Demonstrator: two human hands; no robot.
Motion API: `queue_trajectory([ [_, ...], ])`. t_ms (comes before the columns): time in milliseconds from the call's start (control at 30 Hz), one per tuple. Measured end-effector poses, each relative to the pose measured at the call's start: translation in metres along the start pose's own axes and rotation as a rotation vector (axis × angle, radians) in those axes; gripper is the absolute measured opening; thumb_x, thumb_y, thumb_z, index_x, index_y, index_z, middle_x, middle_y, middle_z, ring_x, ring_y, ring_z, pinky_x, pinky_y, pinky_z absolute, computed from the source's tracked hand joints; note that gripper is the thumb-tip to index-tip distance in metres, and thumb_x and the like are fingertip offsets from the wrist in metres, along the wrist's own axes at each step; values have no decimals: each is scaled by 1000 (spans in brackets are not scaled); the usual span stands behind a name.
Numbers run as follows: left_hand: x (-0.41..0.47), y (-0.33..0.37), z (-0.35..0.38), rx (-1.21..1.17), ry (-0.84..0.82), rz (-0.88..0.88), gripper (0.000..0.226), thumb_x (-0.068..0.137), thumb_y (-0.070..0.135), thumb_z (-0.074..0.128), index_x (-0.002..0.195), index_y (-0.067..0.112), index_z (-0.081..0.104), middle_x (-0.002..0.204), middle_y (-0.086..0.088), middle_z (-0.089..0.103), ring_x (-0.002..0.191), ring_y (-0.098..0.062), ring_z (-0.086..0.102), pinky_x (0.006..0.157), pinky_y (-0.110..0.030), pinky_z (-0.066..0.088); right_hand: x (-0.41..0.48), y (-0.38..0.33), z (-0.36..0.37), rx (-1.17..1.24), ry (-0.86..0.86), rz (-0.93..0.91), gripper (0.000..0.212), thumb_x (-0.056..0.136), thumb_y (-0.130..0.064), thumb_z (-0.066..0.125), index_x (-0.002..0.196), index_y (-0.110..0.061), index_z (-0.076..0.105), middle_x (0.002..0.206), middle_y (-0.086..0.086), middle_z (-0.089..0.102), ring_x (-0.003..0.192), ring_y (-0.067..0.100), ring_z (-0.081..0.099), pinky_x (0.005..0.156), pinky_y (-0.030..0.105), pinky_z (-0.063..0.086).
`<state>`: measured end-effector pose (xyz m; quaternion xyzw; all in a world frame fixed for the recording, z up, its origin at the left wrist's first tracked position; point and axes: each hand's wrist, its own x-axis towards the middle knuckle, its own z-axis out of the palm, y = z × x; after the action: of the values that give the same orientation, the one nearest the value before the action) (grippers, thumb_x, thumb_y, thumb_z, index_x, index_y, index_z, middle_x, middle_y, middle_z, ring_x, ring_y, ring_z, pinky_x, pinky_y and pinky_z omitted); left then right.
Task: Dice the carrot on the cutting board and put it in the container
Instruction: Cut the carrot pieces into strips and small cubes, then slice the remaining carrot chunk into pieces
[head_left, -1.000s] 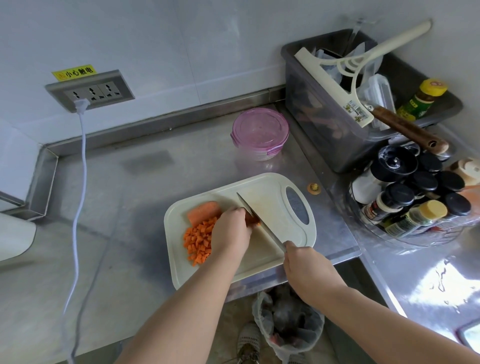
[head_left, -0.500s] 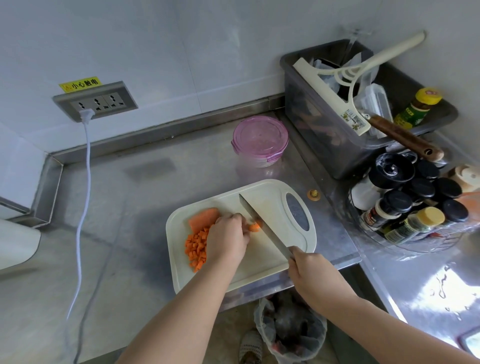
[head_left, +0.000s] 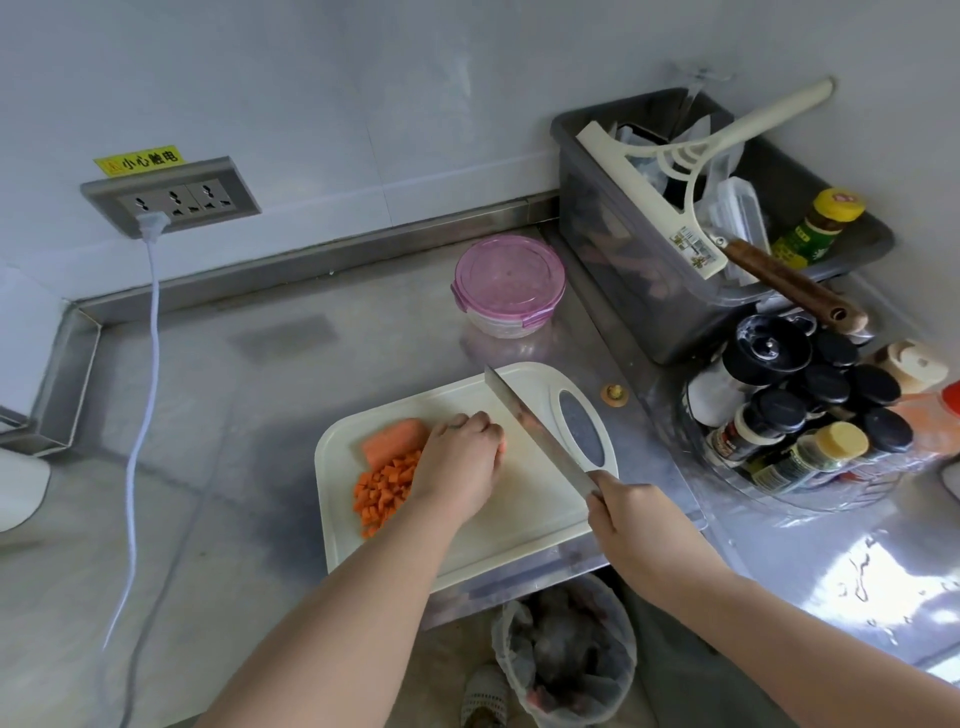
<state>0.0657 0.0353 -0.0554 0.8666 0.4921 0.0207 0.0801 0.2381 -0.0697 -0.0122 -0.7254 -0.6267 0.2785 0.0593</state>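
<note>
- My right hand (head_left: 631, 519) is wrapped firmly round the handle of the knife (head_left: 535, 423). The blade runs away from me over the cutting board (head_left: 519, 525), with bare board between it and my left hand.
- My left hand (head_left: 460, 462) sits knuckles-up on the board with its fingers curled under. Whatever it covers is hidden, so I cannot tell whether it holds a piece.
- All the carrot I can see is on the board. A heap of carrot dice (head_left: 384, 488) lies just left of that hand, and an uncut carrot chunk (head_left: 392, 439) touches the heap's far side.
- I judge the dicing partly done. For the next cut I would settle the chunk so it cannot roll and tuck my fingertips behind the knuckles. Letting the blade ride the knuckles should make cubes that match the heap.
- The container (head_left: 509, 283) stands beyond the board's far edge with its pink lid on. The lid must come off before any dice go in.
- The board lies near the front lip of a steel worktop (head_left: 260, 415) that looks smooth, so I would cut without shoving the board sideways.
- To the right are a grey tub (head_left: 613, 249) holding a squeegee (head_left: 675, 171) and a tray of spice jars (head_left: 805, 410).
- On the wall are a socket (head_left: 171, 197) and a white cable (head_left: 148, 364), and below the counter is a bag-lined bin (head_left: 566, 654).
</note>
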Motion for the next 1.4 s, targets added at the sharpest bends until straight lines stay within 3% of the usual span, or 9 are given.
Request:
queue_trajectory([
  [233,8,-3,2,53,-75,83,38,97,23,44,134,13,45,135,-3,43,119,-25,47,94,-35,40,7,-6,-3,23,-3,23,23,102,-18,34,114,-9,52,59,-5,44,49,9,38,44,20,26],
  [433,-3,-24,9,125,-97,210,28,47,0,79,64,15,64,71,0,57,56,-20,57,40,-23,39,11,-6,-4,16,-5,20,24,102,-18,33,114,-9,52,59,-3,44,49,12,39,45,23,29],
  [567,-31,-48,4,91,-198,225,5,77,8,61,78,13,63,76,3,59,67,-17,58,63,-23,41,13,-13,-2,-12,-30,-57,17,103,-18,33,98,-19,50,56,-6,42,46,10,37,43,21,28],
  [633,-41,-56,1,58,-121,234,18,80,16,51,71,18,67,68,12,61,66,-10,60,69,-20,34,14,-20,0,-27,-46,-101,20,103,-18,34,86,-25,43,55,-6,38,45,11,34,44,22,27],
  [767,-59,-73,-3,-24,91,274,29,80,20,46,79,23,75,88,13,68,83,-14,64,78,-26,46,19,-29,4,-129,-60,-202,26,103,-23,32,119,-20,52,56,-7,40,45,11,37,45,23,28],
  [1000,-90,-112,-58,-636,496,-584,14,92,10,59,99,11,71,96,2,68,82,-8,58,68,-3,36,25,-40,-11,-406,-63,-435,37,104,-28,28,139,-32,41,102,-4,66,83,20,62,68,31,50],
  [1167,-76,-93,-80,-590,-79,-226,19,90,18,63,107,22,71,102,12,62,92,-2,56,77,-3,35,35,-48,-8,-630,-42,-642,38,103,-23,33,140,-31,36,104,-2,61,79,22,51,62,29,40],
  [1267,-70,-84,-68,-454,-231,-117,20,90,21,64,107,21,72,109,4,61,102,-9,56,88,-17,39,37,-56,-6,-667,6,-738,42,97,-20,50,136,-30,43,92,-2,63,70,19,55,56,26,41],
  [1400,-70,-94,-50,-423,-225,-180,16,91,18,61,102,21,72,106,8,61,103,-12,57,90,-22,40,43,-63,-6,-731,73,-770,57,43,-18,92,96,-27,73,48,-7,50,34,16,39,39,20,8],
])
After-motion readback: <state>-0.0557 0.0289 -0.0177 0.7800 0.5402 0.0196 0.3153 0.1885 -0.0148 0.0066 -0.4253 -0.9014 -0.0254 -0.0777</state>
